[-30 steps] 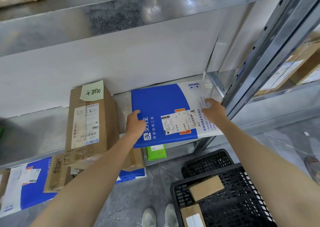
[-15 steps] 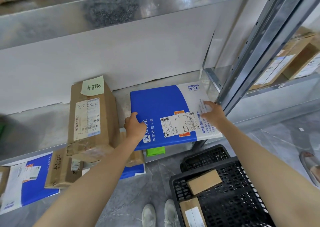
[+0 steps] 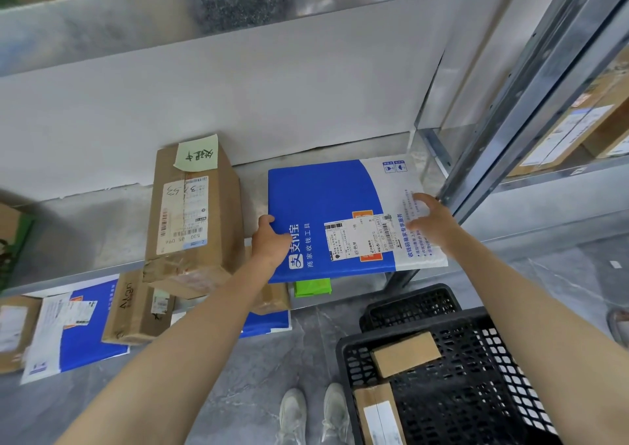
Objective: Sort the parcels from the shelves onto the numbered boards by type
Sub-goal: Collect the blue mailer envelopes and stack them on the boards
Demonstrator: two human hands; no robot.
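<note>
Flat on the steel shelf point(image 3: 85, 233), near edge jutting past the lip: a blue-and-white mailer point(image 3: 326, 199). Printed in white on the blue part: 支付宝, with 商家收钱工具 beside it. Printed in blue on the white end: 收钱码商家专享服务, plus smaller lines too fine to read. Stuck across the middle, a white shipping label point(image 3: 357, 237) with barcodes, laid over an orange sticker; legible there 棕色M and little else. At the mailer's left edge, the left grip point(image 3: 272, 244), thumb on top and fingers hidden beneath, pinching that edge. On the white end, the right grip point(image 3: 430, 223), fingers spread and lying on the top face, curled round nothing.

Just to the left on the same shelf, apart from the mailer, a long cardboard box point(image 3: 194, 227). Bears a pale green note point(image 3: 196, 155) with handwriting hard to make out, and a label with handwritten digits that look like 3153 and printed 530 05 096.

Below the shelf, a brown box point(image 3: 136, 308) marked with what looks like Align, more blue-and-white envelopes point(image 3: 85, 335) and a green packet point(image 3: 312, 288) under the mailer's front edge. On the grey floor point(image 3: 238, 376), a black plastic crate point(image 3: 476, 393) with two small cartons point(image 3: 405, 352) inside, one of them white-labelled. Beside the crate, a pair of pale shoes point(image 3: 313, 414). In the bay to the right, labelled brown boxes point(image 3: 571, 131), print unreadable
</note>
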